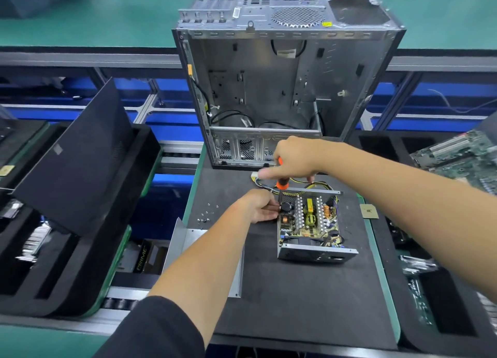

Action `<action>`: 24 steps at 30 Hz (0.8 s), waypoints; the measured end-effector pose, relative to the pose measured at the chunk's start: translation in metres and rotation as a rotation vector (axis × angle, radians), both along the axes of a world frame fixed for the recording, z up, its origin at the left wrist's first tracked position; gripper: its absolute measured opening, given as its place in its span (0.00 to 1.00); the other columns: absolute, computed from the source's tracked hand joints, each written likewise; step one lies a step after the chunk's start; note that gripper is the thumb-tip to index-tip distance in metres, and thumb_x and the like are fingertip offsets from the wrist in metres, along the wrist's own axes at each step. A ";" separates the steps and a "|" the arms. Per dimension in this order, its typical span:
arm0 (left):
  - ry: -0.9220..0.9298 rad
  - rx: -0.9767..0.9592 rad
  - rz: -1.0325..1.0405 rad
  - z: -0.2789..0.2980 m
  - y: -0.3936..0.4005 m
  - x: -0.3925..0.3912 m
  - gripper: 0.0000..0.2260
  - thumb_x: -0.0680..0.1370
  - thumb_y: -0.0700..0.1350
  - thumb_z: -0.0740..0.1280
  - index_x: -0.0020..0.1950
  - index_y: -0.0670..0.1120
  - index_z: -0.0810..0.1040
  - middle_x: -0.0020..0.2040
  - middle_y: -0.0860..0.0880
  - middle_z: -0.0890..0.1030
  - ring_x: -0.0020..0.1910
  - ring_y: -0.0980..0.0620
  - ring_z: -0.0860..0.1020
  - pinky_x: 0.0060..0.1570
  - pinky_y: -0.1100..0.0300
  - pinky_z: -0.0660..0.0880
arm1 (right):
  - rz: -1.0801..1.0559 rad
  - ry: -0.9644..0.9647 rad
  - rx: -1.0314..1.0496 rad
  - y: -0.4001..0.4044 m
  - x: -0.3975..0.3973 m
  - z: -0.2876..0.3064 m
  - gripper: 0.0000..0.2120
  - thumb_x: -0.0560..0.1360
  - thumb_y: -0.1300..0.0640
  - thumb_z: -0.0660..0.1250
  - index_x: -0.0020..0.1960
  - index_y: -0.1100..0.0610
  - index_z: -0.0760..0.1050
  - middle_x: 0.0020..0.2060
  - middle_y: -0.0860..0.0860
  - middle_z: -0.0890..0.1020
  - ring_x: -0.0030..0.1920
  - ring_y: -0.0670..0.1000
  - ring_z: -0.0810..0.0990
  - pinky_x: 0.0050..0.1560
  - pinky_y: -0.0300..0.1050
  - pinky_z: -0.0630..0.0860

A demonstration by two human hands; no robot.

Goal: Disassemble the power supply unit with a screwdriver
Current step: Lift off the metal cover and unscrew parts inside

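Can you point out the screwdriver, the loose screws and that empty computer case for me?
screwdriver (282, 183): head view, on the orange handle below the right hand.
loose screws (206, 215): head view, middle of the cluster on the black mat.
computer case (266, 88): head view, on its bare inner panel.

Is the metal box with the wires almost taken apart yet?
Partly. Done: the bent grey metal cover lies off beside the open power supply unit, with small loose screws on the black mat. In hand: the right hand holds the orange-and-black screwdriver upright while the left hand steadies the unit. Left: the green circuit board still sits inside.
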State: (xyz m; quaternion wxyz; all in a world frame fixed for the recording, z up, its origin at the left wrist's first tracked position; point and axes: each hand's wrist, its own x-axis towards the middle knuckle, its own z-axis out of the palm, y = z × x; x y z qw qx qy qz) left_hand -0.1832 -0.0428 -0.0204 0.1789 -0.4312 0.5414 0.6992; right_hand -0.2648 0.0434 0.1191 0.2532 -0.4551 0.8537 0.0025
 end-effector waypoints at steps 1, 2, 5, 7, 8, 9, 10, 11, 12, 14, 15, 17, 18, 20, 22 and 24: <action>-0.001 0.006 -0.004 0.000 0.000 0.000 0.08 0.77 0.33 0.58 0.41 0.38 0.74 0.39 0.43 0.77 0.37 0.49 0.77 0.37 0.60 0.77 | -0.023 0.005 0.017 -0.003 0.002 0.001 0.36 0.76 0.30 0.54 0.40 0.62 0.80 0.23 0.54 0.81 0.22 0.52 0.81 0.39 0.44 0.78; -0.005 0.007 -0.008 0.000 -0.001 0.000 0.08 0.77 0.33 0.58 0.41 0.38 0.74 0.39 0.43 0.77 0.37 0.49 0.77 0.38 0.60 0.78 | -0.040 0.011 0.035 -0.005 0.002 0.001 0.36 0.78 0.32 0.51 0.39 0.62 0.80 0.20 0.54 0.79 0.22 0.53 0.80 0.41 0.45 0.79; -0.014 0.005 -0.029 0.000 -0.003 0.000 0.07 0.77 0.33 0.58 0.42 0.38 0.74 0.39 0.43 0.77 0.37 0.49 0.77 0.37 0.60 0.77 | -0.068 -0.028 0.079 -0.009 -0.002 0.005 0.25 0.80 0.45 0.55 0.42 0.63 0.81 0.20 0.54 0.79 0.24 0.54 0.78 0.44 0.46 0.80; -0.014 0.001 -0.038 0.000 -0.004 -0.001 0.07 0.77 0.34 0.58 0.42 0.38 0.74 0.38 0.43 0.77 0.37 0.49 0.77 0.36 0.60 0.77 | -0.012 -0.036 0.136 -0.010 -0.005 0.010 0.18 0.78 0.47 0.61 0.44 0.61 0.78 0.26 0.54 0.82 0.28 0.52 0.80 0.45 0.45 0.79; -0.013 -0.002 -0.040 0.001 -0.004 -0.001 0.07 0.77 0.34 0.58 0.42 0.38 0.75 0.38 0.43 0.77 0.37 0.50 0.77 0.37 0.60 0.78 | 0.029 -0.013 0.162 -0.009 -0.007 0.013 0.15 0.77 0.47 0.64 0.45 0.60 0.77 0.30 0.53 0.84 0.32 0.52 0.81 0.46 0.45 0.79; -0.010 -0.004 -0.043 0.001 -0.005 -0.001 0.07 0.77 0.34 0.58 0.42 0.38 0.75 0.38 0.43 0.77 0.36 0.50 0.76 0.38 0.60 0.78 | 0.075 0.018 0.165 -0.007 -0.009 0.015 0.13 0.76 0.48 0.68 0.48 0.59 0.76 0.34 0.51 0.84 0.37 0.51 0.81 0.45 0.45 0.78; -0.008 -0.004 -0.043 0.001 -0.005 -0.002 0.08 0.77 0.34 0.58 0.41 0.38 0.75 0.38 0.43 0.77 0.36 0.50 0.76 0.40 0.60 0.78 | 0.125 0.053 0.145 -0.005 -0.011 0.017 0.12 0.74 0.50 0.71 0.51 0.57 0.75 0.38 0.48 0.81 0.39 0.50 0.79 0.42 0.43 0.75; -0.008 -0.002 -0.041 0.000 -0.004 -0.003 0.08 0.77 0.34 0.58 0.41 0.38 0.75 0.38 0.43 0.77 0.36 0.50 0.76 0.40 0.60 0.77 | 0.170 0.075 0.107 -0.003 -0.012 0.018 0.11 0.72 0.55 0.72 0.52 0.56 0.75 0.40 0.45 0.77 0.40 0.49 0.75 0.38 0.40 0.71; -0.010 -0.002 -0.042 0.001 -0.004 -0.003 0.08 0.77 0.34 0.58 0.41 0.37 0.75 0.38 0.43 0.77 0.37 0.50 0.76 0.40 0.60 0.77 | 0.200 0.078 0.074 -0.001 -0.012 0.019 0.11 0.71 0.60 0.72 0.51 0.54 0.75 0.40 0.44 0.76 0.41 0.48 0.74 0.36 0.39 0.68; -0.014 -0.002 -0.048 0.002 -0.005 -0.003 0.08 0.78 0.35 0.58 0.41 0.38 0.74 0.38 0.43 0.77 0.37 0.50 0.76 0.39 0.60 0.77 | 0.212 0.033 0.029 -0.001 -0.008 0.016 0.11 0.69 0.68 0.66 0.46 0.54 0.77 0.39 0.44 0.79 0.41 0.48 0.75 0.35 0.37 0.69; -0.018 0.000 -0.057 0.002 -0.005 -0.003 0.08 0.78 0.36 0.58 0.41 0.38 0.74 0.38 0.43 0.77 0.37 0.50 0.76 0.39 0.60 0.77 | 0.194 0.007 0.018 -0.002 -0.005 0.012 0.12 0.69 0.70 0.64 0.43 0.55 0.77 0.38 0.44 0.80 0.41 0.49 0.76 0.35 0.37 0.70; -0.026 0.005 -0.072 0.003 -0.006 -0.003 0.08 0.78 0.37 0.58 0.41 0.38 0.74 0.39 0.43 0.77 0.38 0.50 0.76 0.40 0.60 0.76 | 0.160 -0.003 0.011 -0.005 0.001 0.008 0.09 0.70 0.68 0.63 0.40 0.55 0.75 0.35 0.46 0.79 0.39 0.51 0.77 0.36 0.41 0.72; -0.029 0.003 -0.076 0.003 -0.006 -0.003 0.08 0.78 0.37 0.58 0.42 0.39 0.74 0.39 0.44 0.77 0.38 0.50 0.76 0.40 0.60 0.77 | 0.128 -0.005 0.020 -0.006 0.000 0.007 0.04 0.71 0.64 0.64 0.42 0.55 0.74 0.35 0.48 0.79 0.38 0.52 0.79 0.37 0.44 0.75; -0.029 -0.017 -0.076 0.003 -0.008 -0.002 0.07 0.78 0.38 0.59 0.42 0.39 0.74 0.39 0.44 0.77 0.37 0.50 0.77 0.39 0.60 0.77 | 0.044 -0.014 0.053 -0.007 0.000 0.010 0.06 0.78 0.53 0.60 0.50 0.56 0.70 0.39 0.51 0.79 0.30 0.54 0.82 0.39 0.49 0.77; -0.020 -0.034 -0.062 0.003 -0.009 -0.003 0.07 0.78 0.37 0.59 0.42 0.39 0.74 0.38 0.44 0.77 0.36 0.50 0.76 0.39 0.60 0.77 | 0.046 0.086 0.126 -0.007 -0.001 0.013 0.12 0.83 0.50 0.51 0.53 0.58 0.67 0.38 0.54 0.78 0.26 0.55 0.80 0.35 0.48 0.73; -0.015 -0.037 -0.053 0.003 -0.009 -0.003 0.07 0.78 0.37 0.58 0.42 0.39 0.73 0.38 0.44 0.77 0.36 0.50 0.76 0.39 0.60 0.77 | 0.133 0.196 0.149 -0.009 0.000 0.009 0.11 0.84 0.53 0.52 0.54 0.60 0.68 0.38 0.55 0.77 0.30 0.53 0.76 0.32 0.47 0.68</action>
